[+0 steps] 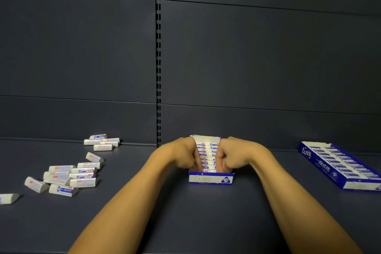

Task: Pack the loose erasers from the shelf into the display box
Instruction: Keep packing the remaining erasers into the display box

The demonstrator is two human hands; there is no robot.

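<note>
Now, both hands: down in the display box (211, 179), near the middle of the shelf (185, 212).
Left hand (185, 155): fingers (198, 164) curled down into the left side of the box, pressed against the packed row; whether pinching one eraser or only squaring the row, cannot tell.
Right hand (231, 156): fingers (220, 166) curled likewise into the right side, touching the same row; grasp equally unclear.
Packed erasers (206, 150): stacked in a row running near to far between the two hands, long axes lying left to right.
Box axis: long side running away toward the back panel (247, 68), short blue front wall nearest.
Loose erasers (70, 177): scattered pile well to the left of the box, a smaller cluster (102, 142) farther back by the panel, one stray (9, 198) at the far left edge.
Nearer hand: left, judged by side; the pile lies leftward of its fingers, so likely a sideways reach across bare shelf.
Pile orientation: mixed, most long axes roughly left to right, probably little turning needed before slotting in.
Second box (338, 165): full, angled, well apart on the right.
Progress: partway, judging by the many erasers not yet boxed.
</note>
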